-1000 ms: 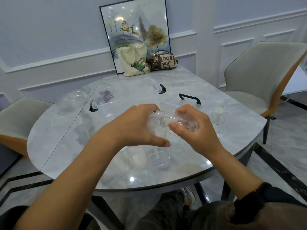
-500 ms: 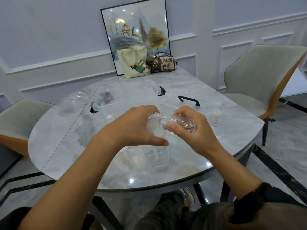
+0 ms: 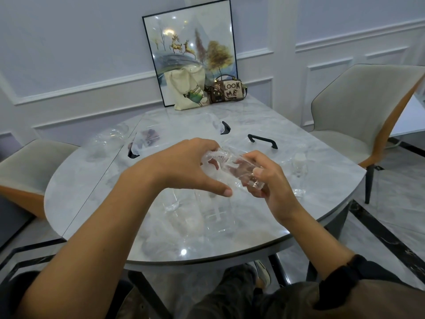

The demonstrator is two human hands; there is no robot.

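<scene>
A clear glass bottle (image 3: 232,168) lies tilted between both hands above the marble table (image 3: 264,217). My left hand (image 3: 184,164) curls its fingers round the bottle's upper left end, thumb stretched out below. My right hand (image 3: 266,180) grips the lower right end, thumb on top. The bottle's far side is hidden by my fingers. Below the hands, several clear glass pieces (image 3: 216,215) stand on the table.
A clear box with a black handle (image 3: 262,140) sits behind the hands, another clear box (image 3: 147,139) at the back left. A small glass (image 3: 299,166) stands right. A framed picture (image 3: 190,47), tote bag (image 3: 188,90) and handbag (image 3: 226,90) stand at the wall. Chairs flank the table.
The bottle has tilted so its right end dips lower, and my right hand has shifted slightly down along it. My left hand keeps its hold.
</scene>
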